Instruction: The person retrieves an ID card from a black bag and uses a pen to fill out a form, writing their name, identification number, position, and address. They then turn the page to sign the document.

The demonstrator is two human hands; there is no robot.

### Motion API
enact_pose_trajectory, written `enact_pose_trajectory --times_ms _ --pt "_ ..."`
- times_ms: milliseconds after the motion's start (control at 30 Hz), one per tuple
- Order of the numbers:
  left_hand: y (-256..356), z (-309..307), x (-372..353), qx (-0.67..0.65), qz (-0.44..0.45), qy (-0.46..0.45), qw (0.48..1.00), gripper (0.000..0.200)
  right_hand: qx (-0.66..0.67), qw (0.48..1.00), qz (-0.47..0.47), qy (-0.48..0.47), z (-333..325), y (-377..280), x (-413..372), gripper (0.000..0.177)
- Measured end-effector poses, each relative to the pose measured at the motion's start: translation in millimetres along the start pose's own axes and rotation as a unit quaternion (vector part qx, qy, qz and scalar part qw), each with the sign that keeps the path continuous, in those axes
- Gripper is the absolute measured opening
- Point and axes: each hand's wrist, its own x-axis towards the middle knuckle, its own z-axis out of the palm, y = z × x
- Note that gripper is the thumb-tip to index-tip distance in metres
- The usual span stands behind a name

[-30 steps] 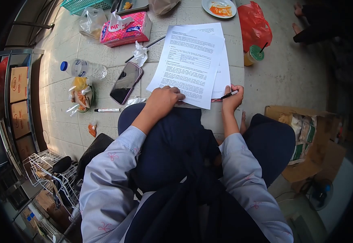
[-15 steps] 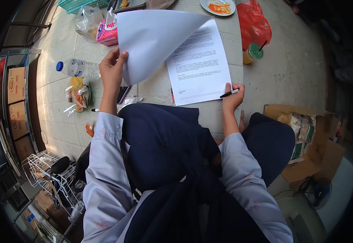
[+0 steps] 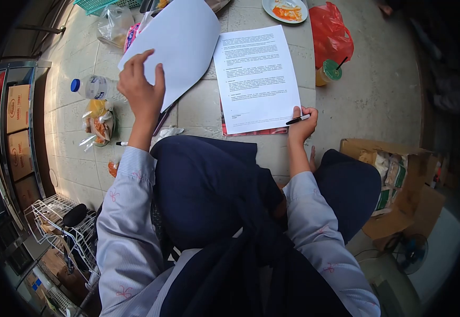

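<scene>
My left hand [image 3: 144, 84] is over the near left part of a blank white sheet [image 3: 182, 42], thumb and fingers apart. The sheet curves at its right side and overlaps a pink tissue pack. To its right lies a printed sheet [image 3: 256, 82] with lines of text, above something red [image 3: 272, 131] whose edge shows below it. At that sheet's lower right corner, my right hand [image 3: 305, 126] is closed around a black and white pen [image 3: 298, 120], with the thumb at the paper's edge.
A water bottle [image 3: 95, 87] and a bag of food [image 3: 99, 124] are at the left. Dark-edged flat object [image 3: 162, 120] and crumpled tissue [image 3: 171, 132] lie near my knee. Farther off are a stained plate [image 3: 285, 10], red plastic bag [image 3: 331, 34] and lidded drink cup [image 3: 329, 72].
The blank sheet has swung left off the printed page, uncovering its upper text. My left hand's fingers have spread from their grip on it. My right hand stays at the corner with the pen.
</scene>
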Motion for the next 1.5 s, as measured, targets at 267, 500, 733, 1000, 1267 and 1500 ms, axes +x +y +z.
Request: enact_pose_trajectory --times_ms 267,500,733,1000,1267,1500 --pt "87.4 64.9 -57.7 0.077 0.073 -0.588 0.802 0.091 -0.026 1.000 0.006 0.005 -1.7 -23.4 10.7 0.022" --pt "68.3 84.4 -74.3 0.037 0.099 -0.516 0.850 0.099 -0.154 0.880 -0.362 -0.266 -10.9 -40.6 -36.3 0.014" --pt "64.3 90.3 -78.7 0.006 0.095 -0.511 0.854 0.105 -0.251 0.805 -0.439 -0.310 -2.7 -35.1 -68.5 0.016" --pt "62.7 98.8 -76.3 -0.010 0.075 -0.491 0.868 0.094 -0.250 0.795 -0.460 -0.307 4.3 -31.1 -64.4 0.019" --pt "51.9 120.9 -82.1 -0.138 0.103 -0.325 0.930 0.084 -0.189 0.809 -0.474 -0.292 26.2 -23.3 -38.4 0.022" --pt "53.0 116.8 -78.6 -0.108 0.077 -0.340 0.931 0.065 -0.199 0.803 -0.459 -0.325 25.9 -24.7 -37.8 0.019"
